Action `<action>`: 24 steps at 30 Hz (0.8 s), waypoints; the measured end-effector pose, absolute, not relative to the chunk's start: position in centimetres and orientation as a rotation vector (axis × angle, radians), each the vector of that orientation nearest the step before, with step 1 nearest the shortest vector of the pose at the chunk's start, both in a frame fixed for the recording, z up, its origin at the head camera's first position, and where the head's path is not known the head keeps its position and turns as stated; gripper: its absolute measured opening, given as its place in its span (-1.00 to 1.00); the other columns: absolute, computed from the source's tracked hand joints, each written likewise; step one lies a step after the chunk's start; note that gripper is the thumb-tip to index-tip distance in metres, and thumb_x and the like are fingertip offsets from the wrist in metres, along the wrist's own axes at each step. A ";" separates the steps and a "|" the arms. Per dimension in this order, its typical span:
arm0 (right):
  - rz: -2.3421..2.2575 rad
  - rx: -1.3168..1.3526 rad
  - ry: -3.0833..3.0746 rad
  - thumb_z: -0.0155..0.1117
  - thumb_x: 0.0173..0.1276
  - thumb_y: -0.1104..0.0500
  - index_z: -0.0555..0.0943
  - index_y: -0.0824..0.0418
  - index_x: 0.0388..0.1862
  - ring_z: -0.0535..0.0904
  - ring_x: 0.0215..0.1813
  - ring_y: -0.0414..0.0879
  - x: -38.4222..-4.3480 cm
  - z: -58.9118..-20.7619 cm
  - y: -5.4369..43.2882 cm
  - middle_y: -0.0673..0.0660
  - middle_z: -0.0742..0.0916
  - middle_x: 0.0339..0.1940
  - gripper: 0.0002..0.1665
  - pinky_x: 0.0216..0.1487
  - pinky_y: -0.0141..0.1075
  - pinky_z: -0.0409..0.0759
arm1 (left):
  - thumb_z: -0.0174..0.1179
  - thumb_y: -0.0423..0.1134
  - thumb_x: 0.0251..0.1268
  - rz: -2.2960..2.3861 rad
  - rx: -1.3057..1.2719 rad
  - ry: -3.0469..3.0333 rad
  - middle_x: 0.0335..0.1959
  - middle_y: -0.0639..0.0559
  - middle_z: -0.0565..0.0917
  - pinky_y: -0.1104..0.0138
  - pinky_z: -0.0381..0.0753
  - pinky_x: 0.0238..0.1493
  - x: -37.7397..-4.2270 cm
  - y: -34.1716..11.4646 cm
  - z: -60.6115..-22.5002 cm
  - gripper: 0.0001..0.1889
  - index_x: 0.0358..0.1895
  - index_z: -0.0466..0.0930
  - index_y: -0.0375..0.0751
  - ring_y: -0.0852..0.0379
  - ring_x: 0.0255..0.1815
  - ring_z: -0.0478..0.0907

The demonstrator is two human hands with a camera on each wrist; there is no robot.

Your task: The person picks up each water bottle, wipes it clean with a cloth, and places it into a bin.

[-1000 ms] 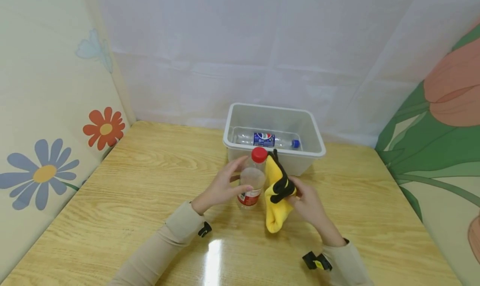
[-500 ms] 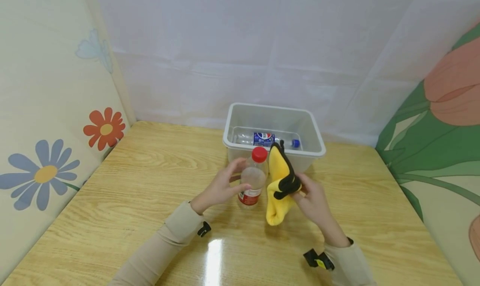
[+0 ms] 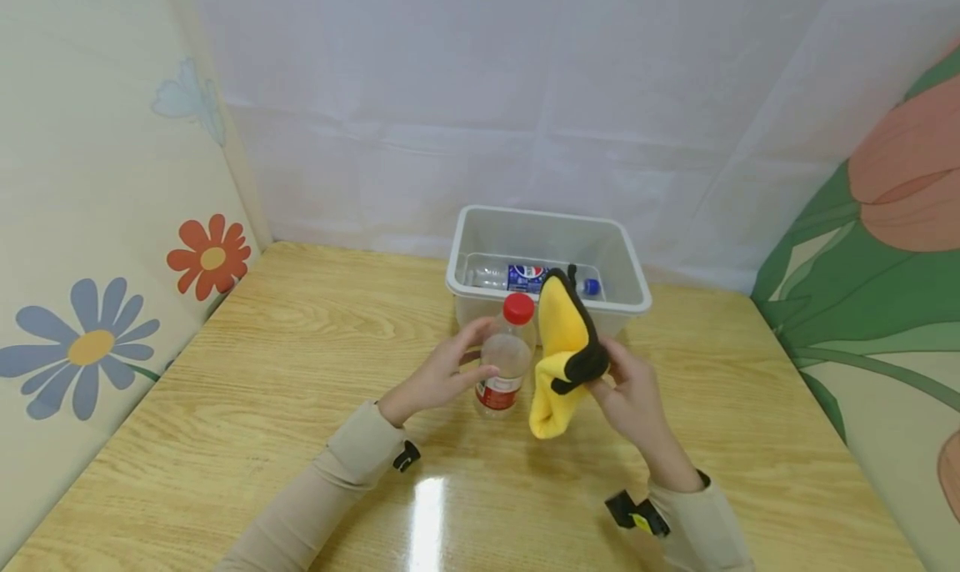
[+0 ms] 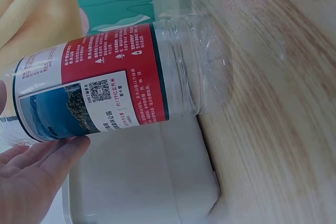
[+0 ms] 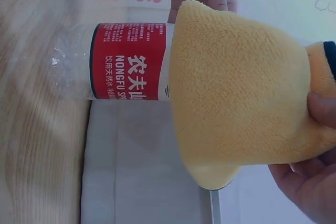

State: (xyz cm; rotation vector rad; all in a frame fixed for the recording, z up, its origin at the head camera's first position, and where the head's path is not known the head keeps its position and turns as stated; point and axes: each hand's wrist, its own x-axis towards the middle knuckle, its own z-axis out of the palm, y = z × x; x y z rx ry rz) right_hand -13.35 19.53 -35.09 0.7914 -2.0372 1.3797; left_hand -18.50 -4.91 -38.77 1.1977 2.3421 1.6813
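Observation:
My left hand (image 3: 442,370) grips a clear plastic water bottle (image 3: 504,358) with a red cap, thumb on the near side and fingers behind. The bottle stands upright, its base at the tabletop; its red and white label (image 4: 113,59) faces the left wrist camera. To its right, my right hand (image 3: 633,393) pinches a folded yellow towel (image 3: 564,322) with black edging. The plush towel (image 5: 241,82) hangs beside the bottle and covers its upper part in the right wrist view. In the head view the towel's top overlaps the bin's front rim.
Behind both hands stands a white plastic bin (image 3: 637,308). A blue-labelled bottle (image 3: 525,277) with a blue cap lies inside it. The wooden table (image 3: 315,330) ends at a white cloth backdrop (image 3: 390,138), with flower-printed panels at the sides.
My right hand and the towel have moved up and slightly right; the towel's top now overlaps the bin's inside in view. My left hand and the bottle have barely moved.

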 end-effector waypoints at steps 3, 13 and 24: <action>1.426 0.815 -1.998 0.02 -0.38 0.82 0.47 0.65 -0.19 0.54 -0.21 -0.37 -13.4 -34.8 19.3 -0.22 0.62 -0.19 -0.40 -0.20 -0.58 0.55 | 0.13 -0.38 0.21 1.675 1.199 2.347 0.26 -0.32 0.29 0.16 0.43 0.15 -18.5 -5.0 -38.7 -0.35 0.33 0.03 -0.33 -0.16 0.21 0.32; 1.522 0.969 -1.858 -0.05 -0.33 0.79 0.42 0.70 -0.20 0.56 -0.21 -0.30 -13.9 -34.9 18.5 -0.10 0.65 -0.17 -0.46 -0.19 -0.55 0.57 | 0.15 -0.41 0.18 1.678 1.169 2.359 0.26 -0.33 0.28 0.09 0.43 0.14 -18.4 -4.8 -38.7 -0.33 0.33 0.03 -0.35 -0.18 0.21 0.31; 1.698 1.000 -1.824 -0.06 -0.26 0.79 0.42 0.52 -0.05 0.53 -0.14 -0.28 -14.1 -35.8 18.0 -0.12 0.63 -0.12 -0.34 -0.14 -0.53 0.56 | 0.13 -0.35 0.23 1.674 1.173 2.356 0.28 -0.28 0.27 0.10 0.42 0.16 -18.4 -4.9 -38.8 -0.35 0.34 0.04 -0.32 -0.15 0.23 0.30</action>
